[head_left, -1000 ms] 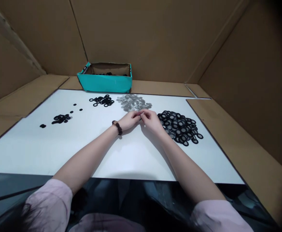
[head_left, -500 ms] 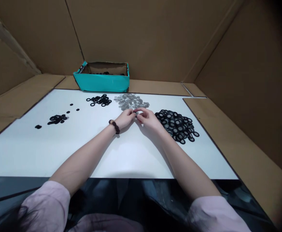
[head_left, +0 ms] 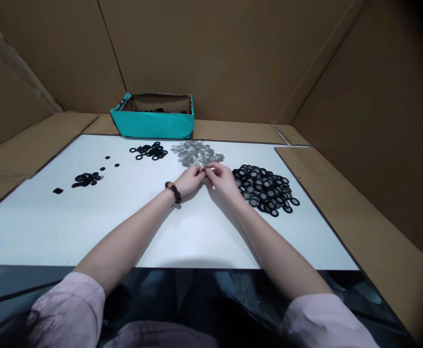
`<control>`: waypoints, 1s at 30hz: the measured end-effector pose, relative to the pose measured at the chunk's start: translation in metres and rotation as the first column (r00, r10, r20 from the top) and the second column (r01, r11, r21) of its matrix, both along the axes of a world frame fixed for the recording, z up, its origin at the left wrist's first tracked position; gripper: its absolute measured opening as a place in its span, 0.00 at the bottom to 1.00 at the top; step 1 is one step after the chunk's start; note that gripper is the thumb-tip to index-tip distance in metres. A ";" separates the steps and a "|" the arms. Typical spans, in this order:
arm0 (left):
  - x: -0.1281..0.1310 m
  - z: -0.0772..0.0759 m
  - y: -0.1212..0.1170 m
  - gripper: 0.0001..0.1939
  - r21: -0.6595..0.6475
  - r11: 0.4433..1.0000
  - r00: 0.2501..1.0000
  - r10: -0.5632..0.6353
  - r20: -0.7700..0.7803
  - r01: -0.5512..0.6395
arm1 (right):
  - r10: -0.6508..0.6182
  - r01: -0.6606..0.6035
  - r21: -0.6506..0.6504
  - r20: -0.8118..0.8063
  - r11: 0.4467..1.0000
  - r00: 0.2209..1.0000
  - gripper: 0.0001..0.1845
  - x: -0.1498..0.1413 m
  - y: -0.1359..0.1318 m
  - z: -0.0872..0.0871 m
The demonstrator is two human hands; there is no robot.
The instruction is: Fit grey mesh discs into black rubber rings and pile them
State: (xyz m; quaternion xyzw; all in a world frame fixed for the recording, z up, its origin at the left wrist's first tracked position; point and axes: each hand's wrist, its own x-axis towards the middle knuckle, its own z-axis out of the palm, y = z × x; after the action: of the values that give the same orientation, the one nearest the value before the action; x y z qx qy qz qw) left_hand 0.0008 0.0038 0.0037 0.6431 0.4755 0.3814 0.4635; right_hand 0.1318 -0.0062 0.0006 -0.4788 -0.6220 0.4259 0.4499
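Note:
My left hand, with a dark beaded bracelet at its wrist, and my right hand meet over the middle of the white board. Both have their fingers closed in a pinch on one small dark round piece, mostly hidden by the fingertips. Just beyond them lies a heap of thin grey discs. Right beside my right hand is a large pile of black rings with grey discs in their middles. Plain black rings form a smaller cluster behind and left of my left hand.
Small black discs lie in a loose group at the left of the white board, with a few strays around. A teal box holding black pieces stands at the back. Cardboard walls enclose the back and sides.
My fingertips have drawn closer together around the small piece, so less of it shows. My left wrist has shifted very slightly to the right. The piles look the same.

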 end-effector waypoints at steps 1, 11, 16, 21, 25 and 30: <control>0.000 -0.001 0.000 0.06 -0.022 1.000 1.000 0.008 0.027 -0.008 | 0.009 -0.009 -0.029 -0.016 1.000 1.000 0.12 0.000 0.000 0.000; -0.006 0.017 -0.007 0.03 -0.148 0.968 0.975 -0.189 0.113 0.205 | 0.069 -0.065 -0.059 0.067 0.996 0.995 0.16 0.004 -0.003 0.016; -0.031 0.024 0.007 0.07 0.201 0.972 0.968 0.159 -0.194 -0.120 | -0.227 0.181 0.199 0.247 0.963 0.942 0.13 0.020 -0.001 0.030; -0.090 0.018 0.028 0.12 0.535 0.620 0.424 0.784 -0.453 -0.574 | -0.631 0.474 0.450 0.314 0.757 0.709 0.13 0.050 0.006 0.043; -0.114 0.010 0.035 0.11 0.402 0.635 0.386 0.745 -0.544 -0.659 | -0.648 0.518 0.390 0.453 0.761 0.612 0.11 0.068 0.014 0.038; -0.121 0.007 0.037 0.06 0.371 0.617 0.436 0.770 -0.466 -0.694 | -0.513 0.474 0.275 0.697 0.836 0.501 0.08 0.081 0.017 0.027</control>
State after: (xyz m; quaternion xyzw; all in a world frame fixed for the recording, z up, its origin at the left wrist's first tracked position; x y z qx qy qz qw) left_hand -0.1200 0.0412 0.0105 0.4833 0.7994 0.3546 0.0405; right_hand 0.2124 0.0104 0.0272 -0.7560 -0.5968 0.0296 0.2672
